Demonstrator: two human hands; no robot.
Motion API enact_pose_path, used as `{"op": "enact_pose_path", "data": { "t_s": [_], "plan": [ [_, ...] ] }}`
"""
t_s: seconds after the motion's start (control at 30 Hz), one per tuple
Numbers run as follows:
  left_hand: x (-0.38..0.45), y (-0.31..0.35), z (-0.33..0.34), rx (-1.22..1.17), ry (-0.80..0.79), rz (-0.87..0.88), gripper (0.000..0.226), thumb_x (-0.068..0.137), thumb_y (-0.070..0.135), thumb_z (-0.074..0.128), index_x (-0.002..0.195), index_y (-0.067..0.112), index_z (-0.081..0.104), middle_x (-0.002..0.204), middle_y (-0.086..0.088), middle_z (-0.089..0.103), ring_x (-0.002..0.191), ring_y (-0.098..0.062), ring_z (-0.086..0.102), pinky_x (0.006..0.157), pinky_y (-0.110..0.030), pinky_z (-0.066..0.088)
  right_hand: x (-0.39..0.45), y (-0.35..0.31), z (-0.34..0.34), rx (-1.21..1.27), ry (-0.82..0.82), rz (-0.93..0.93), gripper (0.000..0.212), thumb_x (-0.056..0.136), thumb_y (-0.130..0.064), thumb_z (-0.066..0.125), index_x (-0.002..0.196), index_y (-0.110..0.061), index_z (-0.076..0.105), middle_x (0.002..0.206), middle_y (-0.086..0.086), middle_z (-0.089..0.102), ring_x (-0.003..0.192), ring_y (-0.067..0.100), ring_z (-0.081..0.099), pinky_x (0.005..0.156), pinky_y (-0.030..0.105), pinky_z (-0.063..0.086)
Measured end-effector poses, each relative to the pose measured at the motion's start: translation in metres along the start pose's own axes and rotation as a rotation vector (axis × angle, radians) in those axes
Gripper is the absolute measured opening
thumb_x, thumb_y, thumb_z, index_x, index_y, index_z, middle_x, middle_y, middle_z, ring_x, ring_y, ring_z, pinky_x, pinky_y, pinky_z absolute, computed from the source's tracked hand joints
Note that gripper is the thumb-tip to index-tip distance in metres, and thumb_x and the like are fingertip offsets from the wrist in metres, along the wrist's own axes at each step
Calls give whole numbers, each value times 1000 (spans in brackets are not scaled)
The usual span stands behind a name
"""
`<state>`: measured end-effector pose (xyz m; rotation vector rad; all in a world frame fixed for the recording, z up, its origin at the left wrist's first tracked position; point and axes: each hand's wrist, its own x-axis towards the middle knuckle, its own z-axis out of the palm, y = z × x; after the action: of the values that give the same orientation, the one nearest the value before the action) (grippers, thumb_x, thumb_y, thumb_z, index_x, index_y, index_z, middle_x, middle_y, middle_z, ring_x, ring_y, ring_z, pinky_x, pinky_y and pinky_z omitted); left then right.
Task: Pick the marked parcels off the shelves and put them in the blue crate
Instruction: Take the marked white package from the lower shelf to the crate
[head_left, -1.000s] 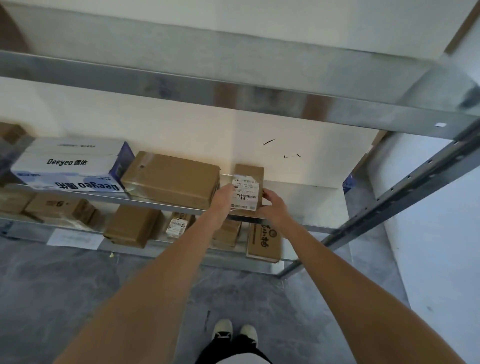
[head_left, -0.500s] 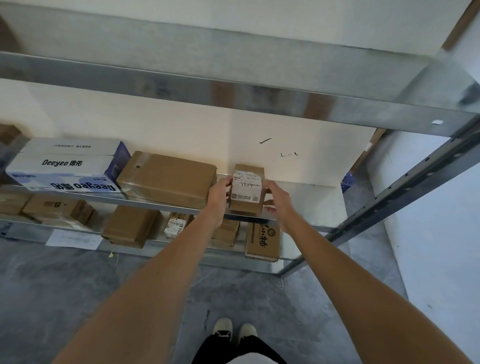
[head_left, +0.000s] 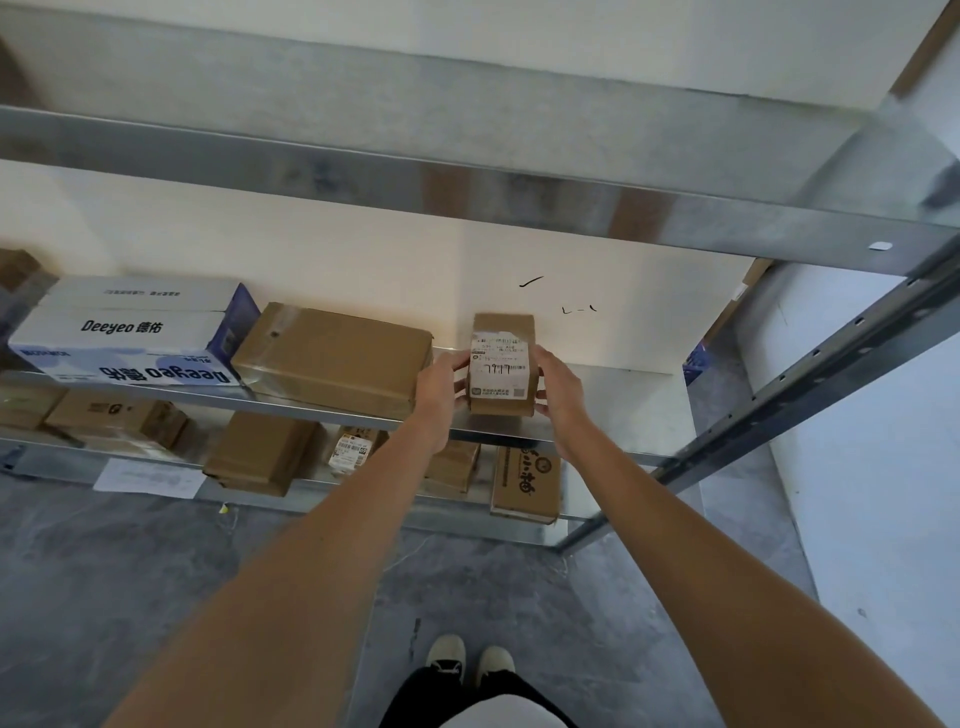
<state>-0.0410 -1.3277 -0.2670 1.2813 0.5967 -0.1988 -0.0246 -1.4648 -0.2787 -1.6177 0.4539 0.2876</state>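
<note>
far left on the middle shelf (head_left: 322, 410) lies the white deeyeo box (head_left: 130, 332), flat and lengthwise, and just beside it the wide brown parcel (head_left: 332, 358), also laid flat, we judge so that neither can tip off the narrow metal ledge. next comes our left hand (head_left: 441, 387), fingers curled against the left side of the small labelled parcel (head_left: 501, 364), which stands near the shelf's front edge with its white shipping label turned up toward us, likely so we can read it. our right hand (head_left: 558, 387) presses the opposite side, so the two hands clamp the parcel between them; whether it rests on the shelf or is just lifted we cannot tell. a two-sided hold suits a box too broad for one palm. the blue crate we cannot place with certainty; a blue scrap shows far right behind the upright (head_left: 810, 374).
</note>
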Motion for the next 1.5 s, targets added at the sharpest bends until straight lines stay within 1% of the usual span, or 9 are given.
{"op": "enact_pose_path", "data": {
  "t_s": [0.23, 0.37, 0.5, 0.67, 0.83, 0.97, 1.2, 1.37, 1.5],
  "plan": [
    [3, -15, 12, -70, 37, -39, 32, 101, 18, 35, 100, 15, 66, 91, 0, 69, 88, -13, 63, 67, -23, 53, 5, 20, -5, 35, 39, 67, 30, 101, -43, 43, 121, -24, 54, 108, -1, 62, 97, 15, 56, 82, 29, 47],
    [6, -22, 18, -9, 17, -49, 32, 101, 19, 35, 86, 17, 63, 84, 1, 68, 81, -14, 61, 75, -28, 53, 8, 28, -9, 54, 33, 103, 33, 101, -43, 44, 126, -23, 52, 99, -3, 62, 91, 14, 58, 72, 27, 48],
    [1, -18, 17, 200, 2, 49, 23, 102, 22, 38, 92, 17, 58, 84, 7, 62, 78, -7, 57, 53, -13, 45, 11, 35, -6, 4, 43, 96, 38, 100, -39, 47, 132, -19, 49, 110, 0, 62, 93, 14, 62, 66, 21, 51],
    [10, 18, -31, 131, 184, 270, 21, 99, 12, 46, 110, 7, 64, 91, 3, 64, 83, -12, 61, 64, -13, 49, 9, 33, 17, -299, 486, -381, 30, 97, -31, 50, 120, -13, 53, 122, 3, 51, 109, 18, 49, 87, 39, 52],
    [38, 63, -109, 191, 485, 384, 19, 96, 17, 48, 97, 12, 67, 90, 2, 60, 89, -13, 53, 77, -26, 43, -4, 8, 74, -404, 271, -639, 29, 97, -28, 51, 121, -12, 54, 121, 5, 52, 107, 19, 52, 83, 28, 44],
    [59, 66, -177, 467, 540, 406, 25, 95, 30, 51, 84, 11, 63, 76, -10, 58, 65, -8, 46, 61, -25, 37, -3, 16, 123, -413, 147, -523, 37, 98, -35, 49, 129, -15, 48, 128, 3, 51, 114, 16, 49, 91, 30, 42],
    [91, 58, -232, 626, 294, 344, 28, 101, 34, 44, 99, 9, 57, 69, 2, 48, 66, -16, 47, 53, -22, 34, 4, 28, 182, -248, 374, -201, 40, 96, -34, 54, 129, -11, 50, 124, 4, 55, 109, 17, 53, 87, 28, 42],
    [94, 62, -237, 600, 219, 172, 52, 102, 41, 39, 143, 10, 36, 116, -2, 48, 110, -20, 44, 101, -42, 36, -1, 36, 194, -172, 302, -29, 44, 98, -40, 52, 129, -9, 48, 110, 2, 60, 89, 10, 56, 74, 23, 44],
    [112, 62, -249, 419, 251, -10, 46, 102, 34, 35, 138, 7, 44, 130, -8, 51, 108, -21, 44, 105, -41, 36, -3, 39, 188, -156, 203, 45, 46, 100, -47, 44, 129, -12, 48, 111, 2, 59, 98, 15, 56, 81, 29, 42]
  ]
}}
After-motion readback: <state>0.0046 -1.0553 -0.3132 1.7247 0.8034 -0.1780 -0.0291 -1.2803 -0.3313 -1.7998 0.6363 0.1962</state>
